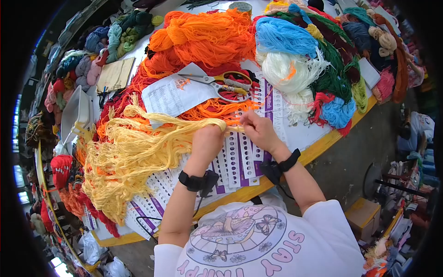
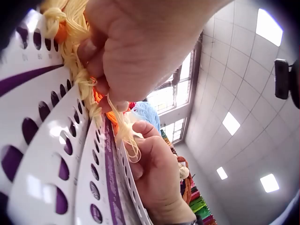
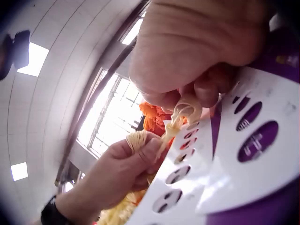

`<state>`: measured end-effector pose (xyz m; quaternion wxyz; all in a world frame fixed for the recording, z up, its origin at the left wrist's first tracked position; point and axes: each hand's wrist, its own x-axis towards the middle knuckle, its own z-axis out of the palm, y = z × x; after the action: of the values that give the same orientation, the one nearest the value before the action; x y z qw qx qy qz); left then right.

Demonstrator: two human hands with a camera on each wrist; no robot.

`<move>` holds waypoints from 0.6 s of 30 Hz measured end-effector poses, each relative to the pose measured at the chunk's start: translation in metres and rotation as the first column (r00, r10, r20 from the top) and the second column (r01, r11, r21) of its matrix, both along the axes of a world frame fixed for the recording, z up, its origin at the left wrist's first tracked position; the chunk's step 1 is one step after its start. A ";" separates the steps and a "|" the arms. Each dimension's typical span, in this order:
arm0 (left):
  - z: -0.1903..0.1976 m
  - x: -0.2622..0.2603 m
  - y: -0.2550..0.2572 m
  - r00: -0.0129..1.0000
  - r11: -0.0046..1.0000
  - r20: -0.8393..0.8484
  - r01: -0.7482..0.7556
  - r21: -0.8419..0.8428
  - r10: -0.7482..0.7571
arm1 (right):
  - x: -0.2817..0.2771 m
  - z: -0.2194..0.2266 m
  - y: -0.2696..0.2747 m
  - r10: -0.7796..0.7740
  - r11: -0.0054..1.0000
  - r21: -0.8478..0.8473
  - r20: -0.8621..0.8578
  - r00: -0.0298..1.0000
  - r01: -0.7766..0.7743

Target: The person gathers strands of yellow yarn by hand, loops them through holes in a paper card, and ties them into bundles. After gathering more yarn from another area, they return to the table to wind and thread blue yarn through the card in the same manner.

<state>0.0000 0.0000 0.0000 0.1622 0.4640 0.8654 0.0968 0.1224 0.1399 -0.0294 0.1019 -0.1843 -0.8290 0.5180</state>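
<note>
A large bundle of pale yellow yarn (image 1: 129, 159) lies over the left part of the table, with one gathered strand running to the hands. My left hand (image 1: 206, 144) grips this strand, which passes over the fingers. Just to its right, my right hand (image 1: 262, 131) pinches the strand's short end. In the right wrist view a small loop of the yarn (image 3: 187, 110) sticks out at the right fingertips. Beneath both hands lie white cards (image 1: 233, 157) with rows of punched holes and purple bands.
Scissors (image 1: 210, 79) with black-and-yellow handles lie across a printed paper sheet (image 1: 168, 97) beyond the hands. Behind are heaps of orange yarn (image 1: 203, 37), blue yarn (image 1: 286, 37) and white yarn (image 1: 290, 71). The table's yellow edge (image 1: 323, 145) runs close to the person.
</note>
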 end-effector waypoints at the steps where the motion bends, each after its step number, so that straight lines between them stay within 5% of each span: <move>1: -0.002 -0.003 -0.004 1.000 0.999 -0.005 -0.015 -0.042 0.014 | 0.000 0.007 -0.005 -0.012 0.996 0.094 0.012 1.000 0.011; 2: -0.004 -0.007 -0.009 1.000 0.996 -0.013 -0.030 -0.083 0.029 | 0.001 0.010 -0.008 -0.024 0.982 0.188 0.020 1.000 0.020; 5: -0.007 -0.036 -0.035 0.913 0.860 0.306 -0.372 0.350 0.270 | -0.008 0.012 -0.008 -0.040 0.937 0.332 -0.217 0.975 0.113; 6: -0.025 -0.039 -0.047 0.849 0.756 0.498 -0.441 0.483 0.178 | -0.007 0.013 -0.009 -0.038 0.951 0.297 -0.177 0.983 0.091; 8: 0.017 -0.037 -0.062 0.328 0.718 0.945 -0.654 0.237 -0.013 | -0.009 0.016 -0.005 -0.015 0.970 0.238 -0.112 0.994 0.041; 9: 0.036 -0.036 -0.068 -0.009 0.721 0.992 -0.688 0.085 -0.126 | -0.014 0.021 -0.011 -0.024 0.990 0.139 -0.096 0.995 0.037; 10: 0.040 -0.031 -0.073 -0.120 0.716 0.964 -0.692 0.089 -0.236 | -0.017 0.029 -0.017 -0.032 0.999 0.042 -0.076 0.997 0.036; 13: 0.055 -0.008 -0.065 -0.249 0.608 0.896 -0.793 0.029 -0.367 | -0.023 0.057 -0.046 -0.013 0.958 -0.285 -0.135 0.991 -0.026; 16: 0.061 0.006 -0.062 -0.086 0.656 0.945 -0.740 0.152 -0.316 | -0.029 0.087 -0.076 0.009 0.738 -0.668 -0.123 0.992 -0.090; 18: 0.063 0.013 -0.059 -0.024 0.670 0.946 -0.712 0.212 -0.325 | -0.029 0.089 -0.080 0.005 0.745 -0.661 -0.131 0.991 -0.091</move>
<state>0.0128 -0.0588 0.0627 0.5103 0.1255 0.4386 0.7290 0.0933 0.0595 0.0591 0.0662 -0.1556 -0.5869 0.7918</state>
